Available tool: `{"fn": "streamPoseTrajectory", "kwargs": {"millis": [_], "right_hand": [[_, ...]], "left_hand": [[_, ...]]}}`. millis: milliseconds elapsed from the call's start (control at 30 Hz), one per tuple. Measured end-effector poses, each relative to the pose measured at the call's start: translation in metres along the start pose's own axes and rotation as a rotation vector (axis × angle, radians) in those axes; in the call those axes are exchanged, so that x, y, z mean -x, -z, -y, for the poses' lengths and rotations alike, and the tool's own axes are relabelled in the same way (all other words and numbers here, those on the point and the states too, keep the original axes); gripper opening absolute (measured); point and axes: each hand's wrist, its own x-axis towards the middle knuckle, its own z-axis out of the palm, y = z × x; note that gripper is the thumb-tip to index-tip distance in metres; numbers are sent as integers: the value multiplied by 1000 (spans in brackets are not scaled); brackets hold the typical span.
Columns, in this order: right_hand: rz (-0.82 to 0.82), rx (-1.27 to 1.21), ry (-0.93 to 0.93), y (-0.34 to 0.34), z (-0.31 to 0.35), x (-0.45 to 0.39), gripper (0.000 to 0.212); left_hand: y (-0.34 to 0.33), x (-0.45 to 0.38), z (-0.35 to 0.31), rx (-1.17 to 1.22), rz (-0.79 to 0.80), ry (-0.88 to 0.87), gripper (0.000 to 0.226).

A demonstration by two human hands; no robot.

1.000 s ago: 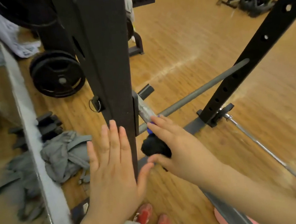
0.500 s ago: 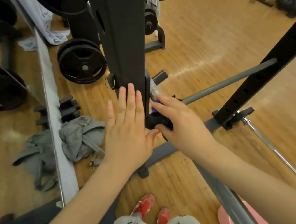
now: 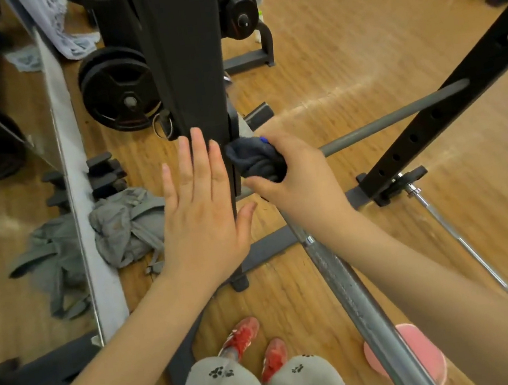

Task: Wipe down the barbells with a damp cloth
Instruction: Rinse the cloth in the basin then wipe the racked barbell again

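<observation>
Right now the left hand (image 3: 199, 212) lies flat, fingers straight, against the black rack upright (image 3: 183, 56). Right hand (image 3: 300, 175) grips a dark cloth (image 3: 253, 160) wrapped on the barbell (image 3: 352, 289), tight beside the upright's edge. Open wood floor (image 3: 340, 51) lies beyond; a second bar (image 3: 466, 245) lies on the floor at right.

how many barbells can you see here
2. One barbell runs from the bottom edge up to the rack upright, where the right hand grips a dark cloth on it. A thinner bar lies on the floor at right. More may be hidden behind the rack.
</observation>
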Motion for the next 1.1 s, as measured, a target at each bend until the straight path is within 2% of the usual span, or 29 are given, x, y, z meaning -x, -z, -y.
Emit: {"fn": "streamPoseTrajectory", "kwargs": {"millis": [167, 367, 533, 767, 900, 1100], "right_hand": [[-24, 33, 90, 13, -10, 24, 38], [93, 43, 192, -3, -4, -39, 41], [137, 46, 198, 15, -22, -2, 42], [219, 114, 261, 18, -16, -20, 43], [245, 204, 312, 32, -18, 21, 42], [217, 182, 237, 19, -10, -11, 39]], "left_hand": [[-8, -3, 0, -31, 4, -18, 80], [-7, -3, 5, -50, -8, -46, 80], [-9, -3, 9, -58, -7, -70, 80], [-9, -3, 10, -47, -18, -84, 79], [-8, -4, 10, -16, -25, -88, 77], [-9, -4, 8, -19, 3, -68, 79]]}}
